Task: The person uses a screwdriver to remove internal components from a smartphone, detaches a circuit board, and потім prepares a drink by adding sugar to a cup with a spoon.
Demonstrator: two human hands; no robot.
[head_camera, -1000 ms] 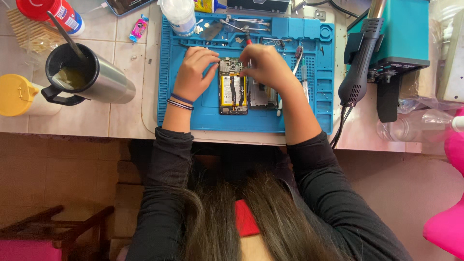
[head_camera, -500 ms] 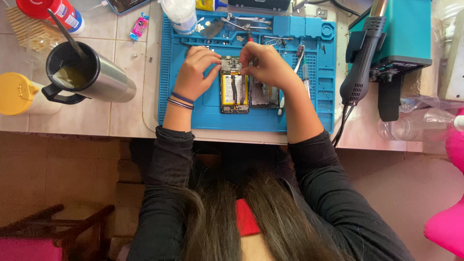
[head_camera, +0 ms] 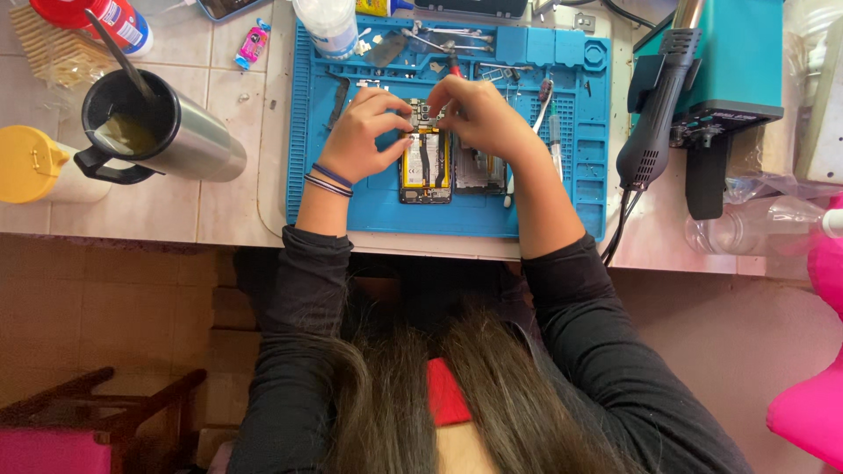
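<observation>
Nearest the camera hangs long dark hair, with both black sleeves reaching forward over the edge of the tiled tabletop (head_camera: 219, 211). A blue work mat (head_camera: 316, 189) lies on the tabletop just past that edge, and on it, near its middle, rests an opened phone (head_camera: 425, 167) with its back off, showing a yellow-edged battery and dark ribbon cables.

The left hand (head_camera: 364, 132), with thin bands around the wrist, grips the phone's left side; its fingers (head_camera: 386, 101) curl in over the upper left corner and the thumb lies against the side. The right hand (head_camera: 483, 118) sits at the phone's upper right; its fingers are pressed together at the top edge of the phone, pinching something too small to make out. A red-handled tool (head_camera: 455, 68) pokes up just behind them, but whether the hand holds it cannot be told.

Just right of the phone, on the mat, lies a second flat dark part (head_camera: 481, 171), and beyond it a screwdriver (head_camera: 544, 96) leans across the mat. Further back, tweezers and small metal bits are scattered in the mat's upper trays.

Left of the mat a steel mug (head_camera: 189, 136) with a black handle stands with a spoon in it, a yellow-lidded container (head_camera: 31, 162) beside it. On the right a dark hot-air gun (head_camera: 654, 132) hangs on a teal station (head_camera: 738, 61), and a clear plastic bottle (head_camera: 755, 224) lies nearer the table edge.
</observation>
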